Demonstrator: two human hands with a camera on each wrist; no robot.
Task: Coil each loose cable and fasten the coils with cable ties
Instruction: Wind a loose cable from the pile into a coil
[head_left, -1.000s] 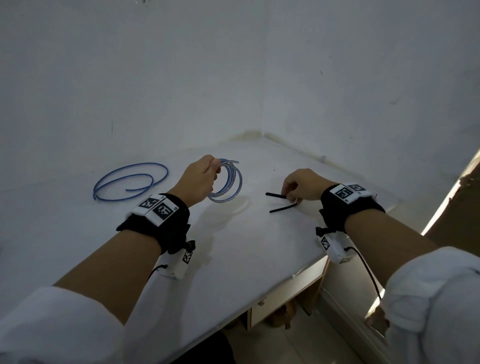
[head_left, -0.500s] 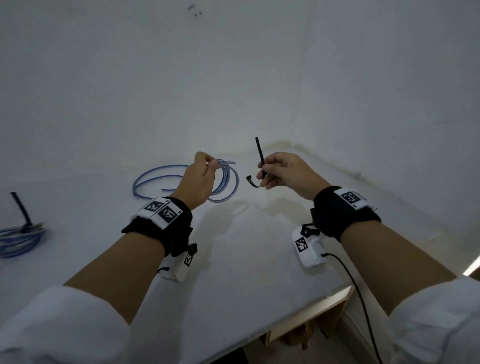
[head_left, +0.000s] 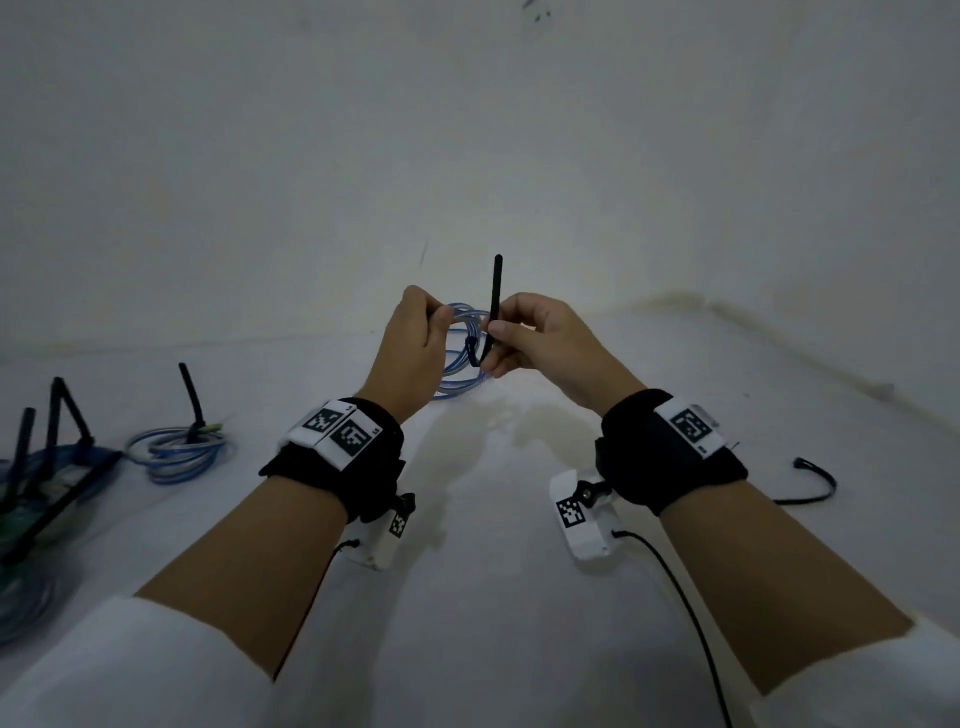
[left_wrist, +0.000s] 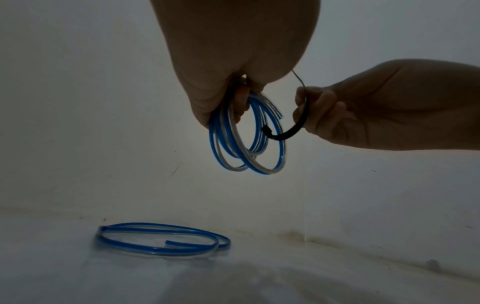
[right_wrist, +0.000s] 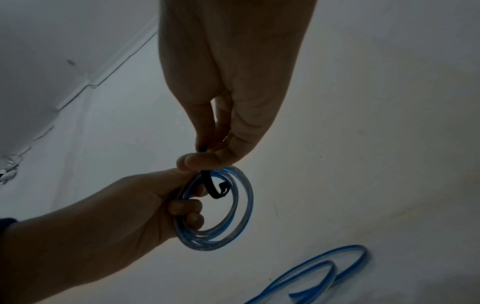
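Observation:
My left hand (head_left: 423, 332) grips a small coil of blue and clear cable (head_left: 462, 358) and holds it up above the white table (head_left: 493, 597). My right hand (head_left: 511, 338) pinches a black cable tie (head_left: 493, 306) beside the coil. The tie's long end points straight up. Its curved lower end, the head of the cable tie (left_wrist: 266, 130), hooks into the ring of the coil (left_wrist: 249, 144). In the right wrist view the black cable tie (right_wrist: 215, 189) hangs inside the coil (right_wrist: 215, 211) held by the left hand's fingers (right_wrist: 185, 207).
A loose blue cable (left_wrist: 163, 239) lies on the table by the wall. At the left, a tied coil (head_left: 179, 452) and further tied coils (head_left: 47, 467) with black tie ends sticking up. Another black cable tie (head_left: 810, 486) lies at the right.
My right hand lifted the black tie off the table and brought it left to the coil, where its curved end now sits inside the ring. The head view swung left.

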